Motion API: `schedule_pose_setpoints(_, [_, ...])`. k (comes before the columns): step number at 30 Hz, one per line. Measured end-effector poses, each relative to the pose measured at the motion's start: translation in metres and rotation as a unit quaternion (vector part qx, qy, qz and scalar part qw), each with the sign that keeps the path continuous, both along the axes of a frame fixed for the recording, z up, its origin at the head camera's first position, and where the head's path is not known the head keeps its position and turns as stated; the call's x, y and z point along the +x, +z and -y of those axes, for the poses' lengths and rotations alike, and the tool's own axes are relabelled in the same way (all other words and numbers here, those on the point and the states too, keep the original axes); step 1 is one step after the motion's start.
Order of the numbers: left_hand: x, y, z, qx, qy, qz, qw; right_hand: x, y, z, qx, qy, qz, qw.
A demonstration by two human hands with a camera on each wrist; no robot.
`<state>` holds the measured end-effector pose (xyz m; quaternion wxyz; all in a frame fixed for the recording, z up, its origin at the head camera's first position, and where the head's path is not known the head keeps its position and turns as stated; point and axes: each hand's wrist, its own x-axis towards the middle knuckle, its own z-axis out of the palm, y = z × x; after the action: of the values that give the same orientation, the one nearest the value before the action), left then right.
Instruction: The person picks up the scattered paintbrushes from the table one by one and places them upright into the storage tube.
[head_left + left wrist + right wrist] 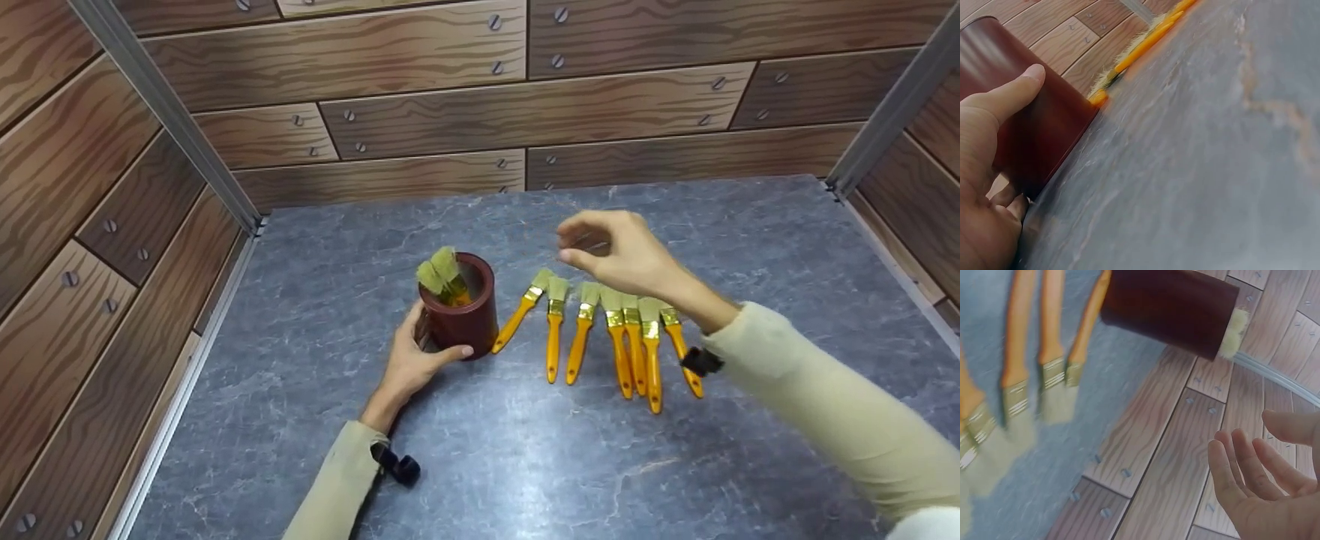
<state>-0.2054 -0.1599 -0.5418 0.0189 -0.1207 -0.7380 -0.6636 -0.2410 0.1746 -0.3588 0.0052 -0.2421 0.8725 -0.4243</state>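
A dark reddish-brown cylindrical cup (463,330) stands on the table with two paintbrushes (444,268) in it, bristles up and leaning to the left over the rim. My left hand (409,364) holds the cup low on its side, thumb across the front and fingers round the far side. Above the bristle ends of a row of loose paintbrushes (554,330) hovers my right hand (626,255), fingers loosely bent. The right wrist view shows nothing between those fingers (1258,472) and the thumb.
Several orange-handled brushes lie right of the cup, bristles away from me, some overlapping; the leftmost brush (517,319) has its handle end at the cup's base. Wood-patterned walls (420,120) with metal corner posts (172,112) enclose the grey marbled table (480,465).
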Motion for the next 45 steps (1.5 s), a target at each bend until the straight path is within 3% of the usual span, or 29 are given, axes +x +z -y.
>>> schedule_pose_setpoints(8, [0.003, 0.000, 0.009, 0.020, -0.004, -0.015, 0.9997, 0.006, -0.010, -0.019, 0.031, 0.004, -0.015, 0.9994])
schedule_pose_setpoints(17, [0.002, -0.002, 0.008, 0.031, -0.014, -0.014, 0.9993, 0.015, -0.020, -0.048, 0.069, -0.025, -0.007, 0.9973])
schedule_pose_setpoints(22, [0.002, -0.003, 0.006, 0.033, -0.018, -0.016, 0.9992, 0.021, -0.035, -0.070, 0.088, -0.036, -0.018, 0.9953])
schedule_pose_setpoints(32, [0.001, -0.003, 0.005, 0.031, -0.019, -0.018, 0.9992, 0.026, -0.067, -0.102, 0.115, -0.064, 0.000, 0.9912])
schedule_pose_setpoints(40, [0.001, -0.005, 0.003, 0.028, -0.025, -0.016, 0.9992, 0.029, -0.102, -0.122, 0.132, -0.084, 0.018, 0.9875])
schedule_pose_setpoints(45, [0.000, -0.004, 0.002, 0.026, -0.022, -0.016, 0.9993, 0.034, -0.113, -0.131, 0.144, -0.097, 0.026, 0.9844])
